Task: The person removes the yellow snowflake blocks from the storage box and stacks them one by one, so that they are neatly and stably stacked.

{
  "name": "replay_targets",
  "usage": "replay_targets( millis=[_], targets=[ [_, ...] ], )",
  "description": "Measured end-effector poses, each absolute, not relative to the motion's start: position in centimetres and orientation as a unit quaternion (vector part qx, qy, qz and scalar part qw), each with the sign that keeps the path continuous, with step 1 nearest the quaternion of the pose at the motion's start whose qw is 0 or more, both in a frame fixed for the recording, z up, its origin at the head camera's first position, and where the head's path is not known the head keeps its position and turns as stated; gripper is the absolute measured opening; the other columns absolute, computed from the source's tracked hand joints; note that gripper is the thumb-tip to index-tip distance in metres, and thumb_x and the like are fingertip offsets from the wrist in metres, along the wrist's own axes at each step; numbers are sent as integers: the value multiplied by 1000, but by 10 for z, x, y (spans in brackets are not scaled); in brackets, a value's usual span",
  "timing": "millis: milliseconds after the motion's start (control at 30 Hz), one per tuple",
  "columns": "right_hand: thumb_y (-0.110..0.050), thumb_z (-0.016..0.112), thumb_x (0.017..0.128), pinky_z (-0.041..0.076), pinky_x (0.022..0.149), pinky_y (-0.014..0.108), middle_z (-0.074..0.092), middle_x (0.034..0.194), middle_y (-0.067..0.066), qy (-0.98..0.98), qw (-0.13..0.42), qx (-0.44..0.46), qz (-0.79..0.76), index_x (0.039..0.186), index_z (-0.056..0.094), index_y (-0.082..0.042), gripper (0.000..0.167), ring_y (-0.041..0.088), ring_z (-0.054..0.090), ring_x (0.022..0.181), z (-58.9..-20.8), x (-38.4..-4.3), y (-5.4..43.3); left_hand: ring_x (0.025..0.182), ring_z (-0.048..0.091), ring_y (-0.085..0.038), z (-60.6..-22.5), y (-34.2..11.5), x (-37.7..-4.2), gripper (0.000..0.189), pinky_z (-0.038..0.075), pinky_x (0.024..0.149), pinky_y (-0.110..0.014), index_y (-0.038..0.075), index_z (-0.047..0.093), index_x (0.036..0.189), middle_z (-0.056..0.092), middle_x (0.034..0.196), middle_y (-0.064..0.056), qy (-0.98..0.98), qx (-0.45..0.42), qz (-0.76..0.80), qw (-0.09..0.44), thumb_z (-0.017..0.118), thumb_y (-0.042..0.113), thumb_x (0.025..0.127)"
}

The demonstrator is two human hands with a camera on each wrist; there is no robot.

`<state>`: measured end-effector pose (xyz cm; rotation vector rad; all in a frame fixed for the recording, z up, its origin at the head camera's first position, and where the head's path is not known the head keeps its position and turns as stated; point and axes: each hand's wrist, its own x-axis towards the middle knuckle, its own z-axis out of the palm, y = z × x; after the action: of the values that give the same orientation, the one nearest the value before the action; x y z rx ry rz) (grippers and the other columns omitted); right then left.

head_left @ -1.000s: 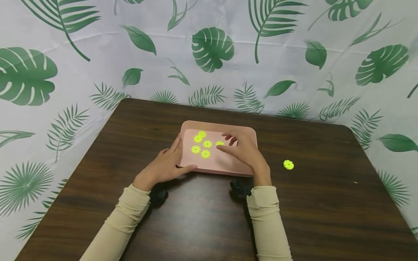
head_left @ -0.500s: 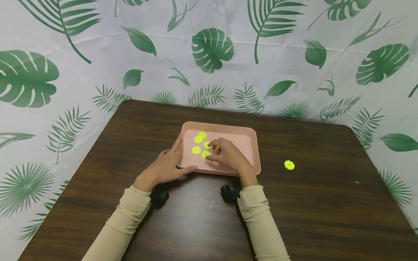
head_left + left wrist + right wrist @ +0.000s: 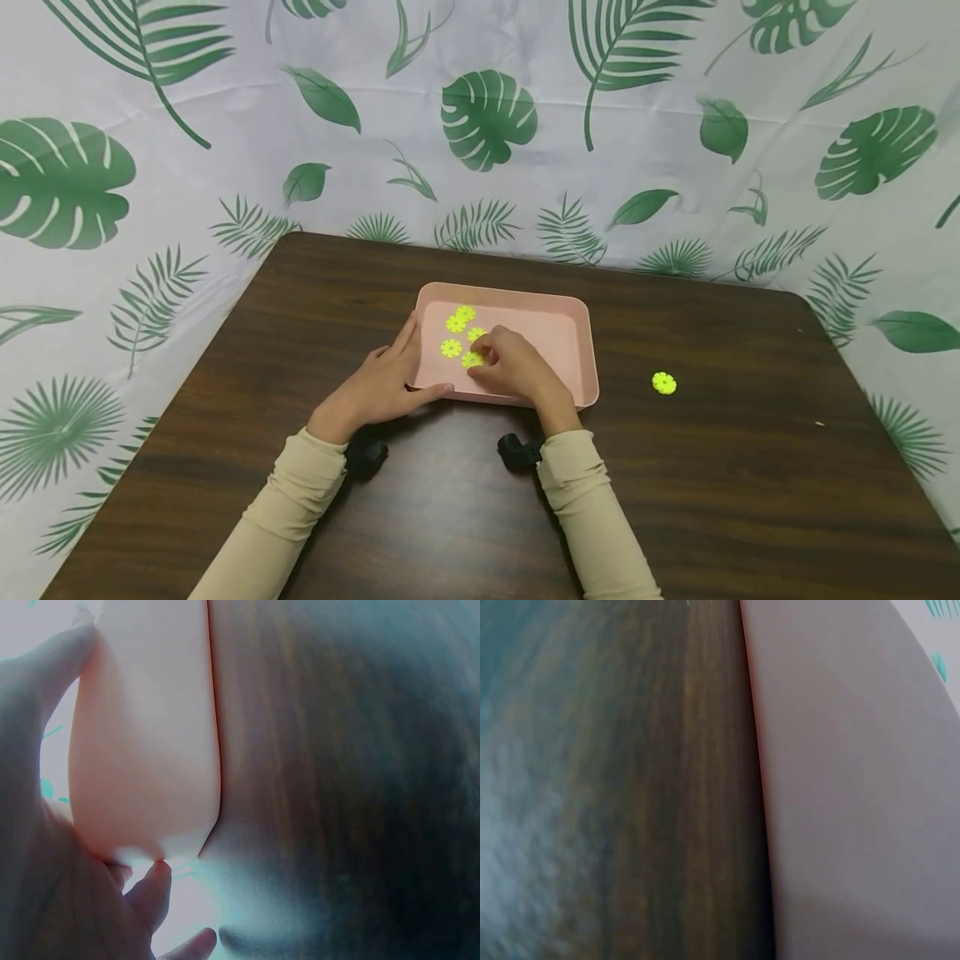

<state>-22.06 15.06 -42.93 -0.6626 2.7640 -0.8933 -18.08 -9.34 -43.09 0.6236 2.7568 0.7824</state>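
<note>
A shallow pink tray (image 3: 540,317) lies on the table with several yellow-green notched plastic discs in it. My left hand (image 3: 375,379) rests against its left end in the head view, straight fingers along that side and thumb against the front wall. The left wrist view shows that thumb and the fingers touching the tray wall (image 3: 150,742). My right hand (image 3: 517,367) reaches into the tray; its curled thumb and index finger pinch the edges of the front disc (image 3: 472,360). Other discs (image 3: 451,348) lie to its left and behind. Part of the tray floor is hidden under the right hand.
One more yellow-green disc (image 3: 663,383) lies on the dark wooden table (image 3: 735,467), right of the tray. A tiny pale speck sits farther right. Behind the table hangs a white cloth (image 3: 570,175) with green leaves. The right wrist view shows only tray wall (image 3: 847,787) and tabletop.
The right hand has moved left and down within the tray, and its fingers have closed in on the front disc. A disc to the right is now hidden beneath it. The left hand stays put.
</note>
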Motion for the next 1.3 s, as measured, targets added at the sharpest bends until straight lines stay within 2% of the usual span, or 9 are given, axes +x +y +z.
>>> replay_targets(
  millis=[333, 600, 933, 1300],
  targets=[
    [-15, 84, 87, 53, 81, 37, 63, 91, 6, 925, 82, -220, -298, 112, 72, -4, 30, 21, 59, 84, -429, -218, 150, 156, 21, -31, -428, -92, -178, 113, 24, 117, -66, -1, 6, 164, -8, 173, -14, 936, 207, 264, 106, 56, 71, 93],
    [-14, 84, 87, 54, 83, 37, 66, 92, 5, 923, 84, -228, -298, 114, 76, -6, 29, 20, 61, 86, -430, -218, 152, 156, 22, -33, -429, -93, -178, 113, 23, 118, -67, 0, 7, 165, -7, 173, -14, 934, 208, 269, 108, 58, 70, 93],
    [-13, 82, 89, 51, 74, 33, 62, 82, 1, 917, 78, -255, -299, 120, 78, -11, 31, 18, 56, 79, -430, -218, 154, 156, 23, -32, -427, -92, -178, 112, 25, 117, -66, -1, 6, 164, -6, 173, -15, 935, 210, 265, 105, 58, 69, 94],
    [-14, 85, 87, 52, 77, 32, 63, 86, 3, 917, 93, -227, -314, 120, 77, -4, 35, 18, 58, 80, -429, -217, 157, 156, 23, -32, -428, -93, -178, 113, 25, 117, -66, 0, 6, 165, -6, 173, -14, 935, 209, 267, 102, 58, 70, 93]
  ],
)
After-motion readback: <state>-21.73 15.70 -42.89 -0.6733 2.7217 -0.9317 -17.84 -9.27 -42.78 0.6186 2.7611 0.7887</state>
